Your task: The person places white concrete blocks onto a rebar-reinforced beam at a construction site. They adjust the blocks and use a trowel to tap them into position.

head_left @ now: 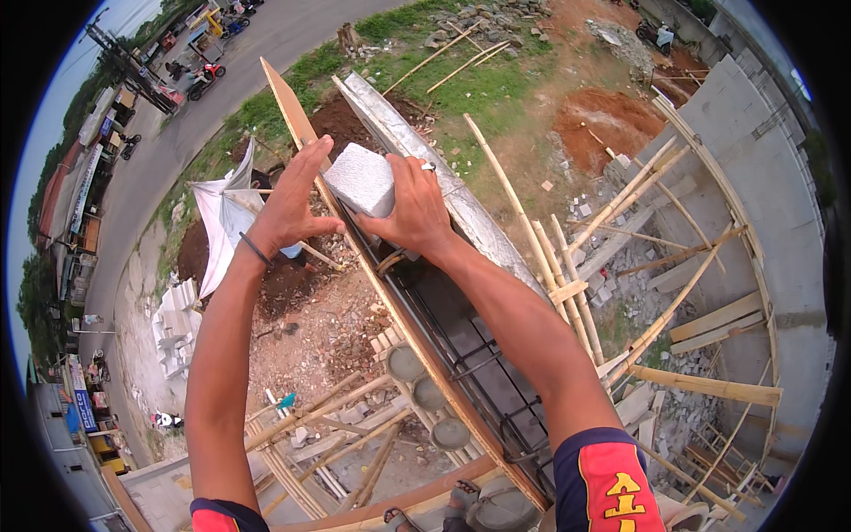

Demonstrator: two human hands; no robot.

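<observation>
A white, rough-faced lightweight concrete block (361, 180) sits at the top of a long narrow formwork trough. My right hand (415, 206) grips it, with fingers along its right side and the thumb under its near edge. To the left of the block, my left hand (297, 199) is open, fingers extended upward beside the wooden formwork board (390, 297) and thumb pointing toward the block. Whether its fingertips touch the board I cannot tell. Steel reinforcing bars (479, 363) run inside the trough toward me. A pale grey wall edge (461, 199) borders its right side.
Several buckets of grey mortar (428, 395) stand on bamboo scaffolding left of the board. My sandalled feet (459, 498) are at the bottom. Bamboo poles (532, 239) lean on the right. Below lie rubble, a white sheet (226, 222), stacked blocks (175, 324) and a road (222, 97).
</observation>
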